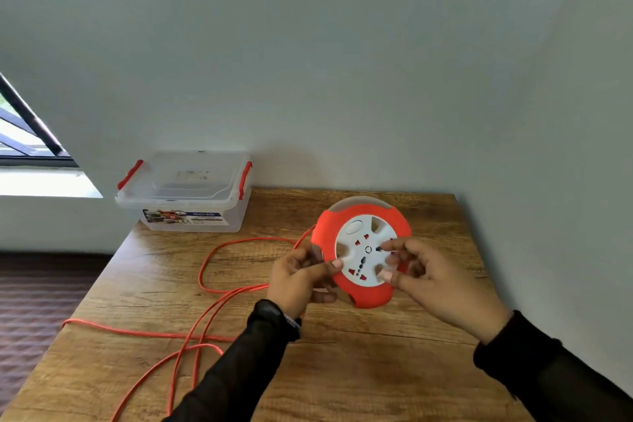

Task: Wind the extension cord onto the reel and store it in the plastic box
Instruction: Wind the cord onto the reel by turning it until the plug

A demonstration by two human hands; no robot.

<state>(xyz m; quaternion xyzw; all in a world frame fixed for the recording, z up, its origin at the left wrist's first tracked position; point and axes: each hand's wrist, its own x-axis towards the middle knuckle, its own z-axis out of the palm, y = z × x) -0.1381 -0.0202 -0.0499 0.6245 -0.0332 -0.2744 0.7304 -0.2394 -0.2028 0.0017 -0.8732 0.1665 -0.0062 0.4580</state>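
The reel (363, 216) is a round red case with a white socket disc, held tilted above the wooden table (359, 370). My left hand (301, 279) grips its left rim, thumb on the white disc. My right hand (435, 279) has its fingertips on the white disc's right side, by the spokes. The orange extension cord (205, 271) leaves the reel's left side, loops over the table and runs off its left and front edges. The clear plastic box (186, 197) with red latches stands shut at the table's back left corner.
A grey wall runs right behind the table and along its right side. A window (24, 134) is at the far left. Dark floor (41, 288) lies left of the table.
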